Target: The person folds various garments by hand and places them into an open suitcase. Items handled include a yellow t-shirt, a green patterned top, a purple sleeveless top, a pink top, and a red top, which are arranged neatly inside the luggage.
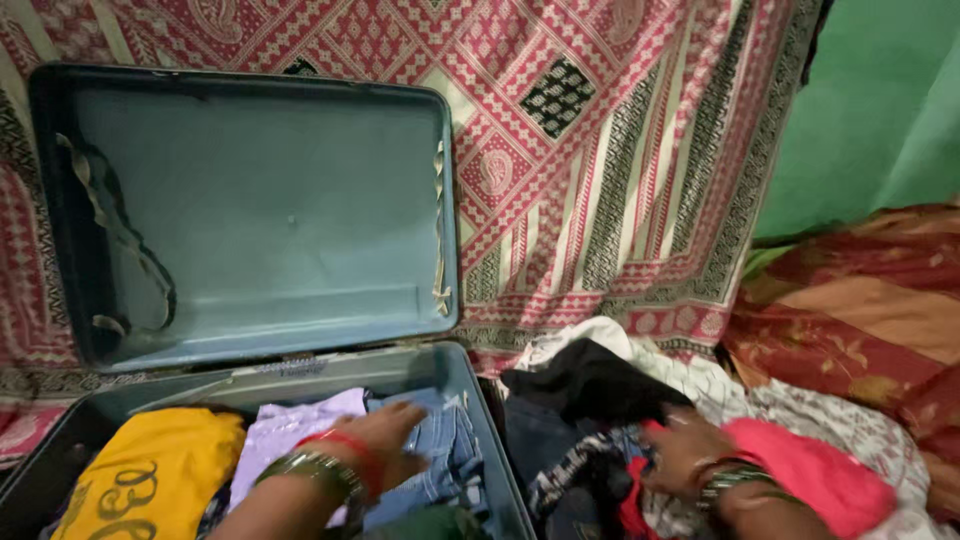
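Left hand [385, 445] lies flat, fingers spread, pressing folded blue jeans [445, 450] inside the open suitcase [478, 400], beside lilac [285, 430] and yellow garments [150, 475]. Right hand [685, 450] reaches into the clothes heap [600, 400] alongside; grip apparently loose, though blurred. Judged stage: packing under way. Next requires a firm hold on one garment.

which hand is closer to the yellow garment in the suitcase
Left. The left hand lies inside the suitcase, just right of the yellow garment; the right hand is outside on the clothes pile.

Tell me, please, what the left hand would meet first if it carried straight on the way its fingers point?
Probably the suitcase's right wall. The left hand lies on folded blue jeans, fingers aimed right and slightly up; depth is unclear.
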